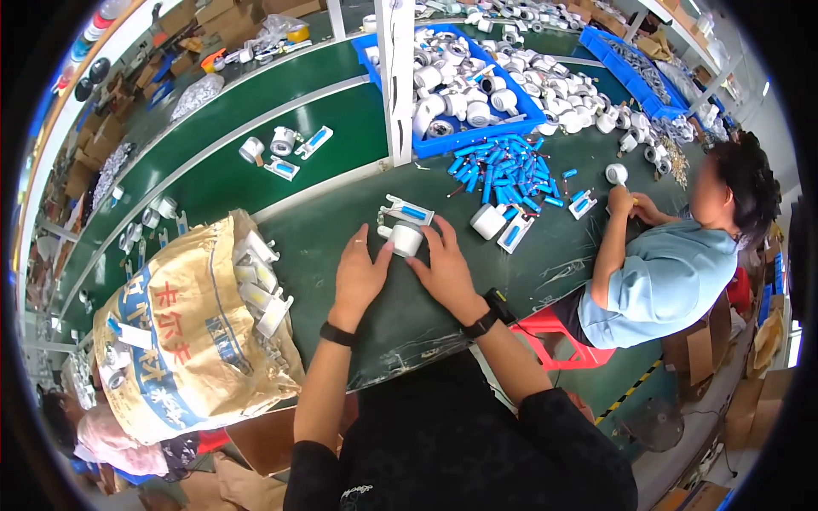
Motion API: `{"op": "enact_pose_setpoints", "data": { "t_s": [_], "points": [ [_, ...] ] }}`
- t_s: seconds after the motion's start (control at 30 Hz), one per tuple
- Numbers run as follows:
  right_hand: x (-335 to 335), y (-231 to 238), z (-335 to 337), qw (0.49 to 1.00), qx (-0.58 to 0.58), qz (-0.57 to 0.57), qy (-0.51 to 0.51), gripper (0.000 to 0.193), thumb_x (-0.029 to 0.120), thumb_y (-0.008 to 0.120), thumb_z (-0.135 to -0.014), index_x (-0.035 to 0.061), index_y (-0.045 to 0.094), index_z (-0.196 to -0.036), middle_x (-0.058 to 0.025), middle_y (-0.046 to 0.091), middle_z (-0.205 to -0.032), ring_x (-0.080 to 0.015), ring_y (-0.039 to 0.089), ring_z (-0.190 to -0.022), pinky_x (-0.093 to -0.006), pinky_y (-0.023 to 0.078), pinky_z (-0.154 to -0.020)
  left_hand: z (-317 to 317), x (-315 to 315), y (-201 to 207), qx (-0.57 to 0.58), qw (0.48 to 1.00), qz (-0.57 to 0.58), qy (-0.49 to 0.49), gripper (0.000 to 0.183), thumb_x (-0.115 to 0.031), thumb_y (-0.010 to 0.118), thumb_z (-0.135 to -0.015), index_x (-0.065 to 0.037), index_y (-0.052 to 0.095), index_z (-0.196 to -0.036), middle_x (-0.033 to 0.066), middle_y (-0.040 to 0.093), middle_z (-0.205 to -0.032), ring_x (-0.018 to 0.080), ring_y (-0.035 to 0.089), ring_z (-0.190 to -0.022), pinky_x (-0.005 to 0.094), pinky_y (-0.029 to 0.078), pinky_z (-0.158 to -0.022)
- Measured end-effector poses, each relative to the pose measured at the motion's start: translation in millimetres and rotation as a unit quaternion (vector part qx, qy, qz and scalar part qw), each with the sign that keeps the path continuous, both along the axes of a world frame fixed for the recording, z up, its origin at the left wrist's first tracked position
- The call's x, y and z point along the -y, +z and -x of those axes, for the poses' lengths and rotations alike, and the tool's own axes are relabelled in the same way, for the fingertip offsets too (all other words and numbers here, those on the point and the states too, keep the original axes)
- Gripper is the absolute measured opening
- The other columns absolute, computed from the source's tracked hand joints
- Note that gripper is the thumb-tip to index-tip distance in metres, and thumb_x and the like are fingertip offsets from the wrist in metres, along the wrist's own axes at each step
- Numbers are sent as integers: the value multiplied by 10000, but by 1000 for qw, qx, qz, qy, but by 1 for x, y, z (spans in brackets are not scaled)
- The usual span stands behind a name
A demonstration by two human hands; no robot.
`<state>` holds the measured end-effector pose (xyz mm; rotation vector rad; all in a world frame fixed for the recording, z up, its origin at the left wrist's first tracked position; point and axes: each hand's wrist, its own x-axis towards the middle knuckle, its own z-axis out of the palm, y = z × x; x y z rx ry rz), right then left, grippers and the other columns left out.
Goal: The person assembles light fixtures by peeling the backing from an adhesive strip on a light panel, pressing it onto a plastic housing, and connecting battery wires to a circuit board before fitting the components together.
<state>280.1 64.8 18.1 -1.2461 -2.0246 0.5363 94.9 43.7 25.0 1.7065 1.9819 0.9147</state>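
A white round housing (406, 239) with a short side stub stands upright on the dark green bench in front of me. My right hand (448, 271) curls around its right side, fingers behind and thumb in front. My left hand (361, 274) is at its left, index finger stretched out and thumb close against the housing. Just beyond lies a white bracket (397, 204) carrying a blue battery (417, 212). To the right of my right hand are another white housing (488, 221) and a white bracket with a blue battery (514, 233).
A heap of blue batteries (503, 175) lies ahead, before a blue crate (532, 115) of white housings. A large paper sack (183, 324) with white parts fills the left. A co-worker (665, 272) sits at right. A white post (396, 85) rises beyond the bench; a green conveyor (332, 128) runs behind.
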Motion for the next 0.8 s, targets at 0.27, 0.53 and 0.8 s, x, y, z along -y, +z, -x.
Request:
{"op": "enact_pose_setpoints", "data": {
  "t_s": [0.27, 0.53, 0.8],
  "points": [
    [15, -20, 17, 993, -86, 24, 78, 566, -14, 691, -858, 46, 508, -1390, -201, 421, -1491, -373, 659, -1036, -417, 568, -841, 21, 10, 13, 41, 998, 38, -4, 869, -399, 879, -771, 56, 511, -1414, 229, 665, -1219, 336, 684, -1050, 379, 543, -933],
    [-61, -17, 26, 997, 78, 19, -9, 635, 148, 774, -833, 15, 513, -1396, -225, 462, -1451, -425, 588, -1157, -461, 533, -911, 41, -2, 20, 136, 986, 96, -8, 703, -233, 899, -736, 43, 568, -1291, 176, 716, -1108, 229, 724, -956, 340, 578, -858],
    [-84, -6, 51, 999, -19, -5, -40, 485, 124, 697, -896, 42, 560, -1354, -208, 501, -1410, -433, 627, -1109, -471, 550, -912, 82, -55, 10, 93, 993, 45, 56, 662, -211, 884, -786, 28, 538, -1297, 162, 711, -1123, 212, 701, -1004, 348, 568, -889]
  ]
}}
